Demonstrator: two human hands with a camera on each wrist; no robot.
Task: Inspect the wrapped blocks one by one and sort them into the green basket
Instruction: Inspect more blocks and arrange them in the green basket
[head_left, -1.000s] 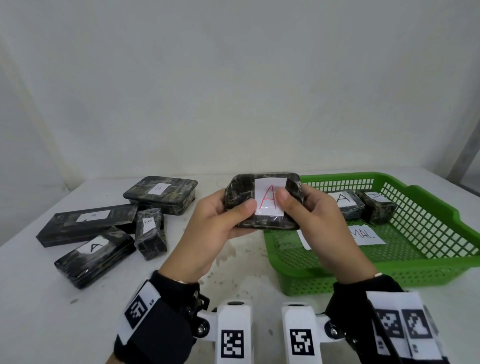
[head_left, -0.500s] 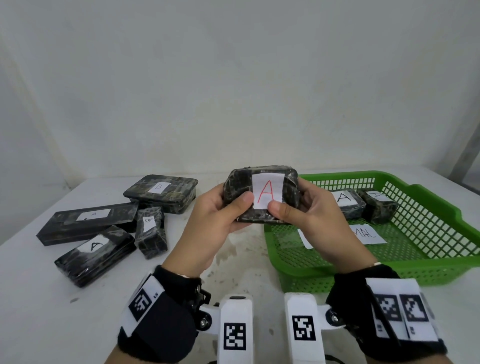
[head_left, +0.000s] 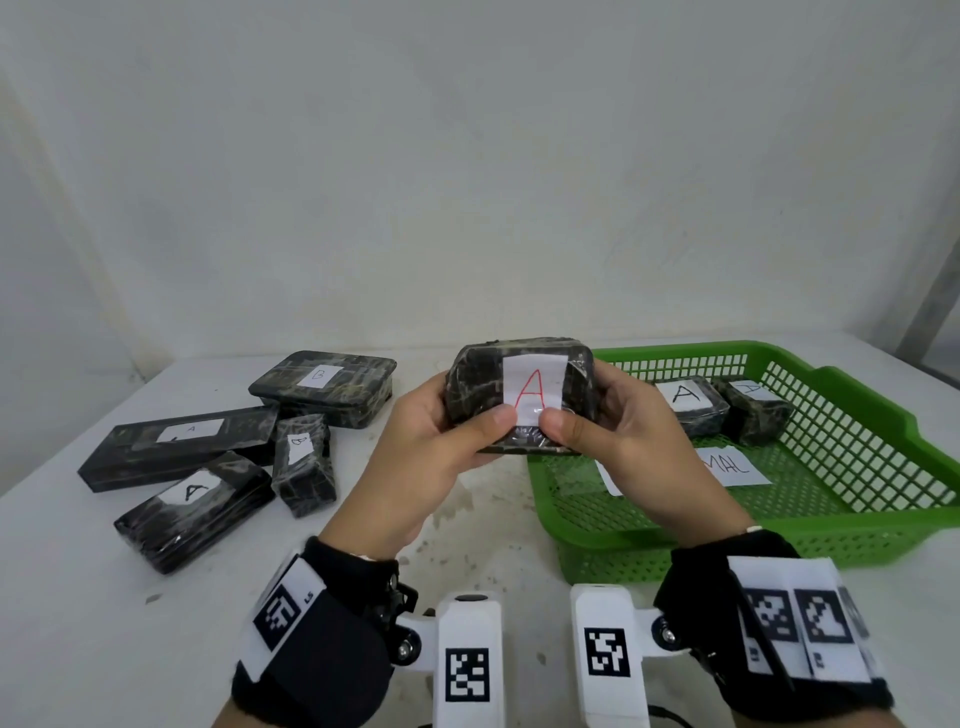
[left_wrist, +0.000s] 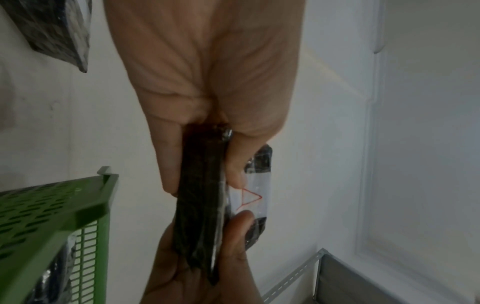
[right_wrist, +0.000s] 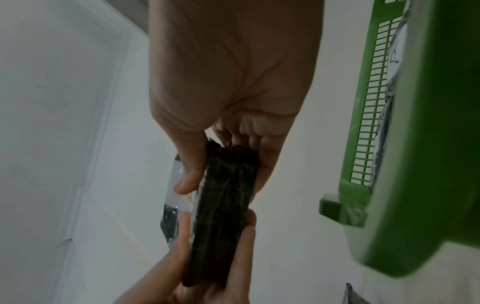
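Both hands hold up a dark marbled wrapped block (head_left: 478, 387) with a white label bearing a red "A", face toward me, above the table just left of the green basket (head_left: 852, 512). My left hand (head_left: 441, 441) grips its left end, thumb on the front; the right hand (head_left: 618, 436) grips the right end the same way. The left wrist view shows the block (left_wrist: 200, 205) edge-on between thumb and fingers, as does the right wrist view of the block (right_wrist: 223, 216). Two wrapped blocks (head_left: 691, 397) marked "A" lie at the basket's back.
Several wrapped blocks lie on the white table at left: a flat one marked "B" (head_left: 322, 382), a long one marked "A" (head_left: 182, 441), a small one (head_left: 304, 462) and another "A" block (head_left: 192, 501). A paper slip (head_left: 732, 465) lies in the basket. A white wall stands behind.
Both hands have raised the block slightly and tilted its labelled face more squarely toward me; the thumbs have slid lower on the label. Nothing else has moved.
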